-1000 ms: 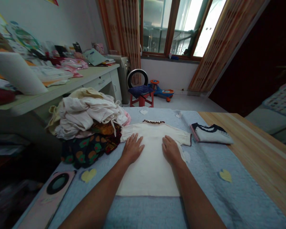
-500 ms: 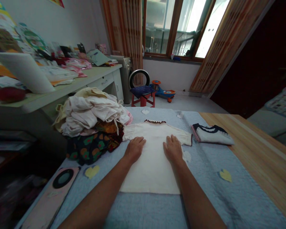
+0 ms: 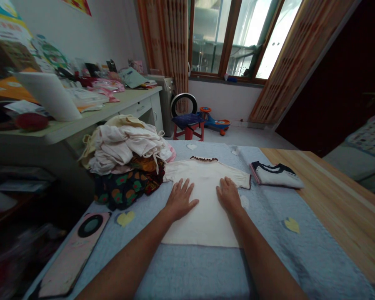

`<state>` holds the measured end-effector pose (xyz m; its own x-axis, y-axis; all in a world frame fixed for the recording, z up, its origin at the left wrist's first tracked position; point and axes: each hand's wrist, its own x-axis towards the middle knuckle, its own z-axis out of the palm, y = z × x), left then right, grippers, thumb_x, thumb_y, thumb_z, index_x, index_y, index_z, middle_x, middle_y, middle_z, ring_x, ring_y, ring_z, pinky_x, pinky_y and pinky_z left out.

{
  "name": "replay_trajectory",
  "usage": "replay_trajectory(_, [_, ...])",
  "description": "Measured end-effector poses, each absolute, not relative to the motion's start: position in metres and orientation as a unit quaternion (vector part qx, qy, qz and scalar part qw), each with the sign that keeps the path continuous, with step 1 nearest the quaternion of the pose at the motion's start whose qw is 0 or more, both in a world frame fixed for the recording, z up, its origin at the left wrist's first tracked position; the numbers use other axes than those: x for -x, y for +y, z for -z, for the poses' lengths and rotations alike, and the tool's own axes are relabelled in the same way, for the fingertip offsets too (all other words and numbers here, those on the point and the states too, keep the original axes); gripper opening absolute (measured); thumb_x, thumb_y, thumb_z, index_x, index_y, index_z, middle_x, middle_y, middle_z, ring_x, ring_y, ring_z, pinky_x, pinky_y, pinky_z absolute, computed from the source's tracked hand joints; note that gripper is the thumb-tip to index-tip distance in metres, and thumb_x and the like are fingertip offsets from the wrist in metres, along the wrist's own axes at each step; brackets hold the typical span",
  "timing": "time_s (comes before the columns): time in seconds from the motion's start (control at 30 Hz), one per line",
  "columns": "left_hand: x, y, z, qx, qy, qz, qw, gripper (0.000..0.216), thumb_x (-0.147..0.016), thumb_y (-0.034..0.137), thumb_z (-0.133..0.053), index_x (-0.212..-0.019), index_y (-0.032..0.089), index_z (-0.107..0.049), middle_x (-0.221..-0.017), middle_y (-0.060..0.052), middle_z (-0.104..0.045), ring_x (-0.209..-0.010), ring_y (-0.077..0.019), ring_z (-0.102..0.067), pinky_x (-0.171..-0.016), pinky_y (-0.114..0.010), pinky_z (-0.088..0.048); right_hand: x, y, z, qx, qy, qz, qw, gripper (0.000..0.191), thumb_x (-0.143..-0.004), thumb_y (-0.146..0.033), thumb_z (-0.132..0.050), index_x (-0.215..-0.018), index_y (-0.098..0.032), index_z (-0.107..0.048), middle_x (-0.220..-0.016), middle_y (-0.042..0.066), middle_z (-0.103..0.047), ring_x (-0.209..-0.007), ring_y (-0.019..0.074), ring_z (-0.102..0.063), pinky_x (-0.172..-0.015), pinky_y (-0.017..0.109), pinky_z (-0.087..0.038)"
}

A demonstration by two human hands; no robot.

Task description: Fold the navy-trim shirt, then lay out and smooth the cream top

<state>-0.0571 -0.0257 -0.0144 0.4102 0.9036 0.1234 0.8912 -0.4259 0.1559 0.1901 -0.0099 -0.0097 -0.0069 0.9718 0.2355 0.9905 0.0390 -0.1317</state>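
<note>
A white short-sleeved shirt (image 3: 203, 221) with a dark ruffled neckline lies spread flat, its collar pointing away from me. My left hand (image 3: 181, 201) rests on its left side below the sleeve, fingers spread and palm down. On the right side of the shirt lies my right hand (image 3: 229, 195), its fingers stretched forward and fairly close together. Neither hand grips anything. Beneath the shirt is a light blue cloth (image 3: 193, 273) with heart shapes on it.
A heap of crumpled clothes (image 3: 125, 146) sits left of the shirt. Folded garments (image 3: 276, 175) lie at the right. A pink phone (image 3: 73, 258) is near the left edge. Beyond stand a cluttered desk (image 3: 112, 110) and a red stool (image 3: 189, 132).
My left hand has spread its fingers, with the thumb now out to the side. My right hand stays on the shirt in nearly the same place. The view has shifted slightly.
</note>
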Motion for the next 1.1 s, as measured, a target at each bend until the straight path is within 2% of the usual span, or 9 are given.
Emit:
replay_trajectory(0.23, [0.058,-0.027,0.011,-0.838,0.536,-0.100,0.037,0.067,-0.091,0.063,-0.043,-0.150,0.031,-0.034,-0.160,-0.008,-0.026,-0.148,-0.0361,-0.015,-0.117,-0.053,-0.014,-0.198,-0.026,0.012,0.696,-0.700,0.043,0.155,0.040,-0.094,-0.027,-0.045,-0.127,-0.008,-0.056,-0.139,0.019,-0.051,-0.131,0.0263,-0.043,-0.113,0.039,-0.030])
replay_trajectory(0.5, [0.059,-0.027,0.009,-0.836,0.538,-0.103,0.032,0.064,-0.091,0.061,-0.045,-0.147,0.030,-0.039,-0.159,-0.008,-0.030,-0.147,-0.0347,-0.020,-0.117,-0.051,-0.018,-0.205,-0.043,0.020,0.664,-0.730,0.047,0.156,0.042,-0.094,-0.024,-0.042,-0.131,-0.008,-0.054,-0.141,0.019,-0.050,-0.133,0.0267,-0.043,-0.113,0.041,-0.033])
replay_trajectory(0.67, [0.059,-0.027,0.006,-0.834,0.541,-0.104,0.035,0.058,-0.094,0.055,-0.045,-0.146,0.029,-0.041,-0.157,-0.008,-0.033,-0.146,-0.0324,-0.023,-0.117,-0.050,-0.020,-0.205,-0.048,0.022,0.659,-0.736,0.016,0.152,0.042,-0.095,-0.020,-0.039,-0.133,-0.011,-0.054,-0.144,0.015,-0.050,-0.134,0.0235,-0.043,-0.115,0.038,-0.032])
replay_trajectory(0.87, [0.060,-0.028,0.003,-0.833,0.541,-0.109,0.038,0.053,-0.095,0.047,-0.045,-0.144,0.026,-0.044,-0.156,-0.009,-0.036,-0.146,-0.0281,-0.027,-0.118,-0.048,-0.021,-0.204,-0.050,0.024,0.651,-0.744,0.033,0.149,0.040,-0.096,-0.017,-0.037,-0.129,-0.011,-0.059,-0.143,0.014,-0.052,-0.137,0.0234,-0.040,-0.115,0.040,-0.031])
replay_trajectory(1.1, [0.057,-0.030,0.003,-0.820,0.561,-0.114,0.015,0.054,-0.094,0.049,-0.046,-0.143,0.027,-0.046,-0.155,-0.009,-0.038,-0.144,-0.0330,-0.028,-0.116,-0.048,-0.023,-0.205,-0.056,0.025,0.655,-0.737,0.024,0.164,0.041,-0.097,-0.017,-0.034,-0.131,-0.012,-0.057,-0.140,0.013,-0.054,-0.131,0.0207,-0.047,-0.113,0.037,-0.034])
